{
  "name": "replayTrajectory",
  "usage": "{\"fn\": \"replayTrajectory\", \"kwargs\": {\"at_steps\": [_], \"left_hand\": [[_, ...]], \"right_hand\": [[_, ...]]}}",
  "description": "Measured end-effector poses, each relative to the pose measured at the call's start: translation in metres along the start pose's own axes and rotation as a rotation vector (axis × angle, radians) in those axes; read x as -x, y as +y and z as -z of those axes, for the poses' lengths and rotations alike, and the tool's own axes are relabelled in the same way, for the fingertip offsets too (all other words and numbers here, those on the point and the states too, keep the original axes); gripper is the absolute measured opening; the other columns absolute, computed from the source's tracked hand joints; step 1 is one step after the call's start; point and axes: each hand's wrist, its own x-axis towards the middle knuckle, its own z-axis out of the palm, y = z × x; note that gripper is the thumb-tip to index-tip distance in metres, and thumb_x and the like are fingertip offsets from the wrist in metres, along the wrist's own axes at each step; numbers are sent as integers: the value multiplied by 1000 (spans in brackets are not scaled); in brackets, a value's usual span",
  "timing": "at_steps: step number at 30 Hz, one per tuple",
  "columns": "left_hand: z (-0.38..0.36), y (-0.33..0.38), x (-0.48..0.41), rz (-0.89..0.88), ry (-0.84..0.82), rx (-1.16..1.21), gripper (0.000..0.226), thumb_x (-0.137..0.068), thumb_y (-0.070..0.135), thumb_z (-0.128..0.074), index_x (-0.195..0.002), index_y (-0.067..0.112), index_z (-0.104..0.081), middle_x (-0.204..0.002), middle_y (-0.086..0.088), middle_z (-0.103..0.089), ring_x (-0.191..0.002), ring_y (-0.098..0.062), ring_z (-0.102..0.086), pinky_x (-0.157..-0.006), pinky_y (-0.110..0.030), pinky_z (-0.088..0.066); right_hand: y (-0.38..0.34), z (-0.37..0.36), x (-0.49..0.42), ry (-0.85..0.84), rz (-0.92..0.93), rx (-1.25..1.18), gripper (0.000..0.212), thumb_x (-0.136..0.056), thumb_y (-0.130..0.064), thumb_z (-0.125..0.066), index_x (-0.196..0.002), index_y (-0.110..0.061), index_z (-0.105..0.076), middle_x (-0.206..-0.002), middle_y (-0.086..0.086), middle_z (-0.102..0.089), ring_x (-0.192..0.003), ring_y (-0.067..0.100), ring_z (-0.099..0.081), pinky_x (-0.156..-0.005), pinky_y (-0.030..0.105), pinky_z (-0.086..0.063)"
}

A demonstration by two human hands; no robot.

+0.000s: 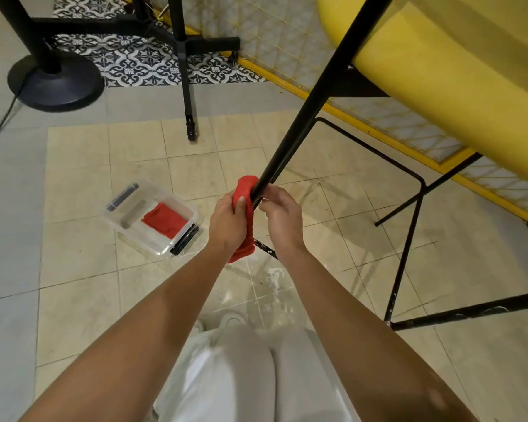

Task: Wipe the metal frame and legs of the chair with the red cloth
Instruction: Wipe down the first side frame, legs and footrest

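A chair with a yellow seat (457,74) lies tipped at the upper right, its black metal legs sticking out. One long black leg (311,99) runs diagonally down to the middle of the view. My left hand (229,222) is shut on the red cloth (247,193), which is wrapped around the lower part of that leg. My right hand (282,216) grips the same leg just right of the cloth. The leg's tip (267,249) shows below my hands. A thin black footrest bar (415,208) and other legs (470,312) lie at the right.
A clear plastic box (151,216) with a second red cloth (163,222) sits on the tiled floor at the left. A black round stand base (55,80) and a tripod leg (187,86) stand behind. A yellow-edged mesh panel (333,99) runs along the back. My knees are below.
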Motion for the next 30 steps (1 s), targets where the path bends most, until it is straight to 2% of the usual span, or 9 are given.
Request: {"fn": "replayTrajectory", "kwargs": {"at_steps": [3, 5, 8, 11, 15, 19, 23, 27, 30], "left_hand": [[1, 7, 7, -81, 18, 68, 46, -100, 30, -37, -145, 36, -24, -128, -8, -56, -114, -24, -56, -99, -37, -44], [0, 11, 10, -178, 17, 86, 46, -101, 27, -36, -145, 37, -27, -140, 3, -45, -124, -12, -46, -104, -25, -37], [-2, 7, 10, -211, 27, 58, 40, -101, 23, -36, -140, 33, -38, -126, 11, -44, -110, 2, -42, -87, -5, -31], [-4, -4, 7, -213, 40, 10, 37, -101, 20, -36, -136, 29, -44, -126, 5, -49, -109, 1, -44, -88, -7, -32], [-4, -27, -3, -165, 12, -54, 37, -101, 18, -35, -136, 28, -45, -130, 3, -52, -114, -5, -48, -93, -19, -34], [-4, -52, -16, -92, -20, -65, 37, -100, 22, -33, -134, 30, -47, -119, -5, -61, -107, -19, -58, -97, -36, -45], [-4, -73, -27, -49, -43, -141, 38, -101, 17, -32, -134, 26, -48, -126, 1, -58, -111, -14, -54, -89, -22, -35], [-6, -86, -31, -4, -41, -158, 38, -101, 17, -32, -135, 24, -47, -128, -3, -56, -116, -18, -51, -89, -20, -33], [-7, -91, -35, 33, -39, -176, 38, -102, 16, -31, -137, 21, -45, -127, -6, -56, -110, -18, -52, -85, -22, -33]], "right_hand": [[3, 2, -2, -10, 1, 9, 40, -83, 4, -47, -113, -15, -66, -112, -5, -67, -108, 6, -56, -76, 10, -37], [6, 3, -5, 0, -6, 2, 42, -83, 4, -46, -116, -15, -64, -116, -4, -66, -111, 7, -56, -81, 13, -41], [12, 2, -10, 22, -30, 2, 42, -83, 1, -48, -117, -17, -64, -118, -4, -65, -115, 9, -55, -97, 24, -41], [18, 3, -14, 9, -62, 8, 42, -82, 1, -50, -117, -18, -64, -120, -4, -64, -115, 9, -54, -99, 27, -40], [30, 3, -20, -7, -97, 34, 44, -82, 1, -50, -117, -20, -64, -121, -5, -62, -116, 9, -52, -100, 26, -39], [42, 2, -26, -13, -113, 47, 42, -83, 3, -48, -116, -19, -63, -123, -6, -61, -120, 10, -51, -99, 24, -36], [56, -4, -30, -15, -131, 61, 42, -84, 3, -48, -115, -22, -62, -124, -6, -59, -120, 11, -50, -98, 24, -35], [67, -7, -31, -13, -131, 116, 45, -83, 4, -47, -119, -19, -61, -123, -8, -58, -114, 8, -50, -86, 16, -35], [72, -9, -32, -7, -133, 138, 45, -83, 3, -47, -120, -19, -60, -123, -9, -58, -113, 7, -50, -86, 18, -35]]}}
